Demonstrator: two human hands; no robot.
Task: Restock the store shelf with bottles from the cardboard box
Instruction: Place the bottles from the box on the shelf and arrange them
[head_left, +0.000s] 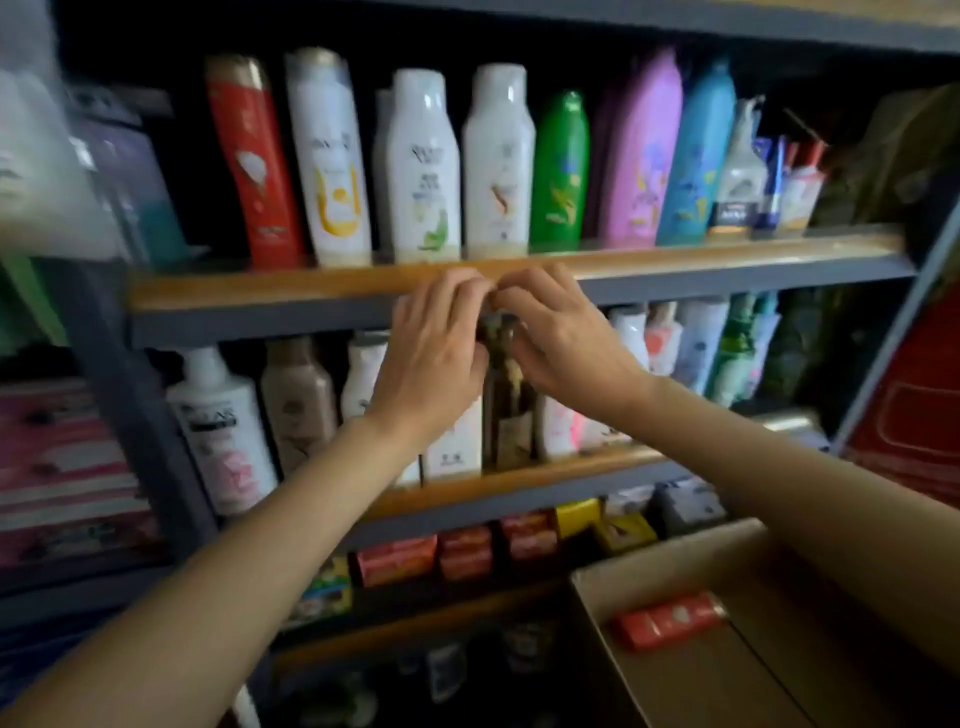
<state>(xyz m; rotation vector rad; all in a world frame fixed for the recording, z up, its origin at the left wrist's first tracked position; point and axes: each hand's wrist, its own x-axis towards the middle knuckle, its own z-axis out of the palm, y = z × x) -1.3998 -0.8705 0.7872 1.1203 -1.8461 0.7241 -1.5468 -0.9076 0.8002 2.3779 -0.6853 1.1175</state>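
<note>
A dark brown bottle (506, 410) stands upright on the middle shelf (519, 480), between white bottles. My left hand (434, 353) and my right hand (561, 338) both reach up to its top, fingers curled around the cap from either side; the fingertips meet in front of the upper shelf's wooden edge (311, 291). Whether the fingers grip the cap or just touch it is blurred. The cardboard box (675, 566) sits low at the right, open, with a red bottle (670, 621) lying inside.
The upper shelf holds a row of bottles: red (252, 156), white (423, 166), green (561, 171), purple (644, 150), blue (698, 156). The middle shelf carries more white and tan bottles (298, 405). Small red and yellow packs (467, 551) fill the lower shelf.
</note>
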